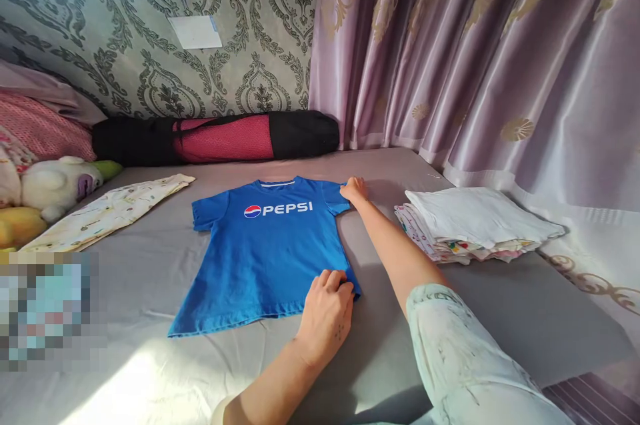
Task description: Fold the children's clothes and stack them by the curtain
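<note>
A blue T-shirt (265,251) with a white PEPSI print lies flat and face up on the grey bed sheet (150,278). My left hand (326,313) rests on the shirt's lower right hem corner, its fingers curled and pinching the fabric. My right hand (354,190) reaches far forward and grips the edge of the shirt's right sleeve, fingers closed on the cloth. My right arm crosses the bed just beside the shirt's right side.
A stack of folded light clothes (475,225) sits at the right by the purple curtain (475,58). A pale patterned garment (107,211) lies at the left near soft toys (50,188). A rolled black-and-red mat bag (215,137) lies against the wall.
</note>
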### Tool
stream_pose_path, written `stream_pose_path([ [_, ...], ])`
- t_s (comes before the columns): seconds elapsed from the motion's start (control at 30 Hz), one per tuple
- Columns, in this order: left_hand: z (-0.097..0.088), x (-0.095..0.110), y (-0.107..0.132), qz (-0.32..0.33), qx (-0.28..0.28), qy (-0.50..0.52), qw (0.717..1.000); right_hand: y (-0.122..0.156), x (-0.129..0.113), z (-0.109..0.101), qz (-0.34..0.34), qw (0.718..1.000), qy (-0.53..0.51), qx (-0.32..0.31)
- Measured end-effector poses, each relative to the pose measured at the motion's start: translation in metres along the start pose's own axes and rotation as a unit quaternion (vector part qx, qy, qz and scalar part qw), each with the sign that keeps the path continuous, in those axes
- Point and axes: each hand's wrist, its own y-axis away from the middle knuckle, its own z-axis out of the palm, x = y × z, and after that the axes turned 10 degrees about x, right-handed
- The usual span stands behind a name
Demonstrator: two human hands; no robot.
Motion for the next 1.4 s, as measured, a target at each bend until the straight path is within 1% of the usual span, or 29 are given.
stream_pose_path([
  [0.13, 0.003, -0.001, 0.001, 0.007, 0.021, 0.016, 1.0, -0.001, -0.006, 0.004, 0.001, 1.0, -0.021, -0.001],
  [0.27, 0.008, -0.003, 0.002, 0.012, 0.037, 0.049, 0.998, 0.005, -0.012, 0.007, -0.004, 0.998, -0.047, 0.035],
  [0.43, 0.011, -0.004, 0.002, 0.013, 0.045, 0.075, 0.996, 0.013, -0.012, 0.012, -0.064, 0.997, 0.014, 0.034],
  [0.6, 0.011, -0.004, 0.003, 0.015, 0.047, 0.078, 0.996, 0.016, -0.01, 0.016, -0.107, 0.99, 0.052, 0.07],
  [0.67, 0.011, -0.003, 0.003, 0.012, 0.048, 0.074, 0.996, 0.017, -0.01, 0.018, -0.103, 0.989, 0.061, 0.083],
  [0.83, 0.006, 0.002, 0.004, 0.004, 0.034, 0.07, 0.997, 0.02, -0.008, 0.018, -0.042, 0.992, 0.06, 0.098],
  [0.97, -0.002, 0.002, 0.0, 0.004, 0.03, 0.092, 0.995, 0.017, -0.004, 0.013, -0.035, 0.994, 0.06, 0.088],
  [1.03, -0.005, -0.001, -0.003, -0.006, 0.047, 0.093, 0.995, 0.014, -0.004, 0.009, -0.037, 0.995, 0.06, 0.07],
  [1.1, -0.006, -0.007, -0.006, -0.021, 0.08, 0.056, 0.995, 0.013, -0.006, 0.006, -0.043, 0.994, 0.067, 0.069],
  [1.17, -0.005, -0.014, -0.007, -0.032, 0.112, -0.009, 0.993, 0.016, -0.011, 0.004, -0.079, 0.989, 0.076, 0.1],
  [1.23, -0.001, -0.021, -0.007, -0.034, 0.121, -0.063, 0.99, 0.024, -0.019, 0.006, -0.148, 0.978, 0.074, 0.128],
  [1.27, 0.001, -0.023, -0.006, -0.031, 0.118, -0.079, 0.989, 0.029, -0.024, 0.008, -0.189, 0.971, 0.067, 0.129],
  [1.33, 0.005, -0.025, -0.004, -0.022, 0.101, -0.09, 0.991, 0.04, -0.032, 0.015, -0.252, 0.961, 0.054, 0.096],
  [1.4, 0.009, -0.024, -0.001, -0.018, 0.079, -0.085, 0.993, 0.048, -0.036, 0.022, -0.275, 0.959, 0.05, 0.041],
])
